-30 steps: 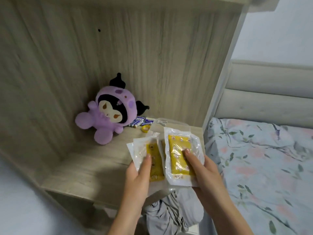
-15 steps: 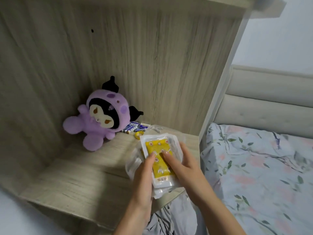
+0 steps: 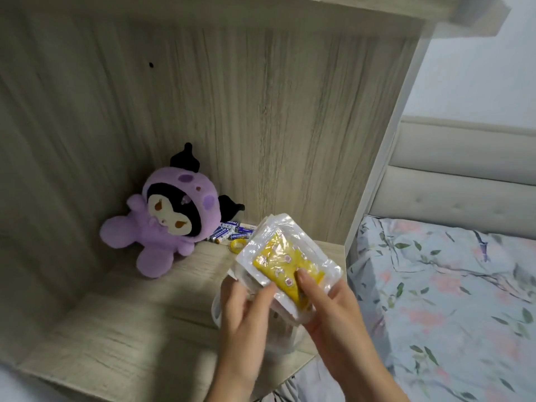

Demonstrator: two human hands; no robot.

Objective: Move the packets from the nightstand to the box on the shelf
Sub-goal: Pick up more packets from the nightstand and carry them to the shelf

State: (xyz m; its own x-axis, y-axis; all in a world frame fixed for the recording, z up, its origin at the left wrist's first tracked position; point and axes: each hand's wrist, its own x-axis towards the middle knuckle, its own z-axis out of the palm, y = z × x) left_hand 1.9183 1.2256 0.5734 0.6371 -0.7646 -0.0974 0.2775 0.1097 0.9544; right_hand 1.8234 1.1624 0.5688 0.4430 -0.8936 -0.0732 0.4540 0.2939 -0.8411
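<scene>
A stack of clear plastic packets (image 3: 285, 256) with yellow contents is held just above the right part of the wooden nightstand top (image 3: 121, 338). My right hand (image 3: 327, 311) grips the stack from the right, thumb on the top packet and fingers underneath. My left hand (image 3: 246, 309) holds the stack's lower left edge, thumb on top. The lower packets are mostly hidden under the top one. No box or shelf box is in view.
A purple plush toy (image 3: 171, 216) sits at the back left of the nightstand. Several blue batteries (image 3: 232, 232) and a yellow tape roll (image 3: 237, 245) lie behind the packets. A wooden back panel (image 3: 290, 126) rises behind. A floral-sheeted bed (image 3: 449, 300) lies right.
The two side-by-side packets were brought together into one stack. The stack has since tilted and lifted slightly, now gripped mainly by my right hand.
</scene>
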